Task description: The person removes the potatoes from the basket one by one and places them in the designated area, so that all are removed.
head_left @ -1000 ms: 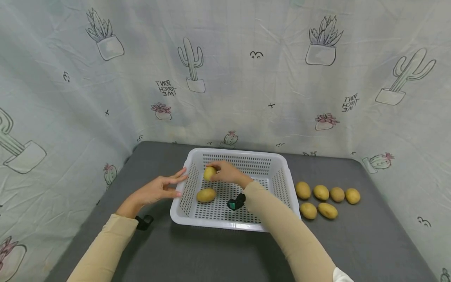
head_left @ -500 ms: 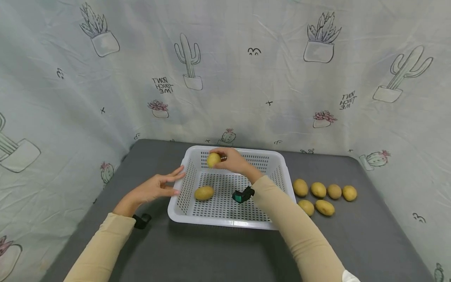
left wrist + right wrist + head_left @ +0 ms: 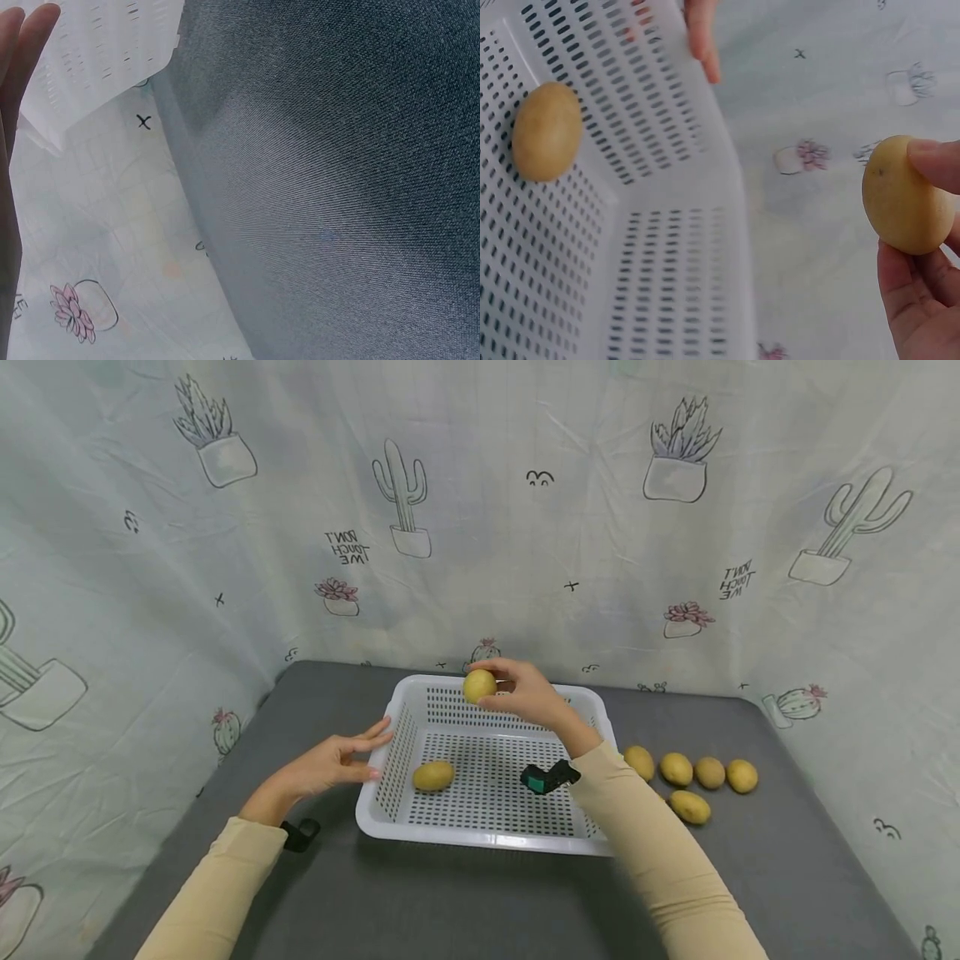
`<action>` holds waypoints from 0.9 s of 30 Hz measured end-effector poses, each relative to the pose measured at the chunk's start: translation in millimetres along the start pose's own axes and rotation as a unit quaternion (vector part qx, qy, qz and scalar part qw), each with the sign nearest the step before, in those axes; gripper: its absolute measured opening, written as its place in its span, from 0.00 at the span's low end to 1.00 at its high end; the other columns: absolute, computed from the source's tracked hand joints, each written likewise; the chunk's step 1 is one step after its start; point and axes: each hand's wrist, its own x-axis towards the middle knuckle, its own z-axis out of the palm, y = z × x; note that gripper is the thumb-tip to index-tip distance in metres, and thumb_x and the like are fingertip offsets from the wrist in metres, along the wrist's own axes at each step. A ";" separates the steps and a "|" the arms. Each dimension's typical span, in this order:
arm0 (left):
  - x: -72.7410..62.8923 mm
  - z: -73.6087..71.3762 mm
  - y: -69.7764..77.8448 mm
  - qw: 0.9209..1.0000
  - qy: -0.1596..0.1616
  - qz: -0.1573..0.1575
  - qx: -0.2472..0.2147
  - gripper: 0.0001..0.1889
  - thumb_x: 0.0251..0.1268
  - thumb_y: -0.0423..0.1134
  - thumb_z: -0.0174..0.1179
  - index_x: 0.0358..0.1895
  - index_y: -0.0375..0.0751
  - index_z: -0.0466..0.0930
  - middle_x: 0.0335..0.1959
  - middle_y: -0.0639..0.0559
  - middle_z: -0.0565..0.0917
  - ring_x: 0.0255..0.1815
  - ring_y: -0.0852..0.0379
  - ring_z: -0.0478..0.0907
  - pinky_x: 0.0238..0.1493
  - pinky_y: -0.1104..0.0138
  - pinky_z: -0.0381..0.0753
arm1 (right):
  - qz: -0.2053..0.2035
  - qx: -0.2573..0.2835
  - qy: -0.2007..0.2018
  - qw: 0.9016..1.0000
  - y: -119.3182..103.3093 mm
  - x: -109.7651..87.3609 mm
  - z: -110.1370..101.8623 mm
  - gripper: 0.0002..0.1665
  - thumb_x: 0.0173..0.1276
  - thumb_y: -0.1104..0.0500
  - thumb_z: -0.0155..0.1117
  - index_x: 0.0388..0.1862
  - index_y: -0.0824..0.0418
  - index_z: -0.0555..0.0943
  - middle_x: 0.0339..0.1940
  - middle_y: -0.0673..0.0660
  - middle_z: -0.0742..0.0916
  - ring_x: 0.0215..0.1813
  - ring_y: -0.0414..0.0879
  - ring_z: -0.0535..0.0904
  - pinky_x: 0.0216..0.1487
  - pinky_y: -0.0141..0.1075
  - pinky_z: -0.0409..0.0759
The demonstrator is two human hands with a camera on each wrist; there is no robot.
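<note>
Between the thumb and fingers of my right hand [image 3: 528, 693] is a yellow potato [image 3: 479, 687], raised over the back part of a white perforated plastic basket [image 3: 487, 841]. The right wrist view shows the thumb on one side of this potato [image 3: 901, 196] and fingertips under it. Another potato [image 3: 433, 776] lies on the basket floor near its left wall. My left hand [image 3: 330, 764] is at the basket's left rim, fingers fairly straight and fingertips right at the edge. Only part of the left hand's fingers [image 3: 30, 52] shows beside the basket wall in the left wrist view.
To the right of the basket, several more potatoes [image 3: 690, 807] lie in two rows on the grey tabletop [image 3: 465, 902]; my right sleeve partly covers the nearest ones. A pale curtain [image 3: 495, 527] printed with cacti hangs behind and at both sides.
My right hand has lifted the potato up off the basket's floor area and carried it to the right and back. My left hand stays at the left rim.
</note>
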 end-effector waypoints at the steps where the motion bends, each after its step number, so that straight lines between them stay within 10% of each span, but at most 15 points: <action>1: -0.1 0.1 -0.5 1.000 0.000 0.001 0.000 0.37 0.64 0.34 0.60 0.72 0.32 0.50 0.77 0.47 0.33 0.68 0.36 0.60 0.53 0.69 0.77 | -0.003 -0.002 0.004 1.000 -1.2 -2.9 -3.0 0.32 0.61 0.63 0.67 0.65 0.62 0.72 0.60 0.60 0.78 0.56 0.53 0.78 0.55 0.42 0.78; 10: -1.0 -0.5 -3.8 1.000 0.001 -0.002 0.009 0.37 0.65 0.34 0.60 0.72 0.33 0.51 0.78 0.47 0.34 0.68 0.36 0.62 0.53 0.70 0.77 | -0.009 0.000 0.039 0.999 -6.4 -40.1 -29.0 0.33 0.63 0.62 0.67 0.68 0.59 0.69 0.63 0.60 0.76 0.58 0.54 0.75 0.57 0.46 0.76; 17: -1.5 0.3 -2.4 1.000 0.003 -0.002 0.014 0.37 0.65 0.34 0.60 0.73 0.33 0.50 0.78 0.46 0.34 0.66 0.36 0.64 0.52 0.70 0.77 | -0.012 0.013 0.085 0.996 4.8 -78.7 -48.1 0.34 0.64 0.63 0.65 0.68 0.66 0.67 0.63 0.63 0.75 0.56 0.41 0.77 0.53 0.31 0.78; 27: -1.1 0.0 0.3 1.000 0.001 0.001 0.009 0.37 0.65 0.34 0.59 0.72 0.32 0.49 0.77 0.46 0.33 0.66 0.34 0.64 0.52 0.71 0.77 | 0.006 0.027 0.166 0.986 23.3 -134.3 -80.0 0.32 0.65 0.67 0.62 0.68 0.68 0.66 0.51 0.42 0.80 0.48 0.33 0.80 0.45 0.25 0.79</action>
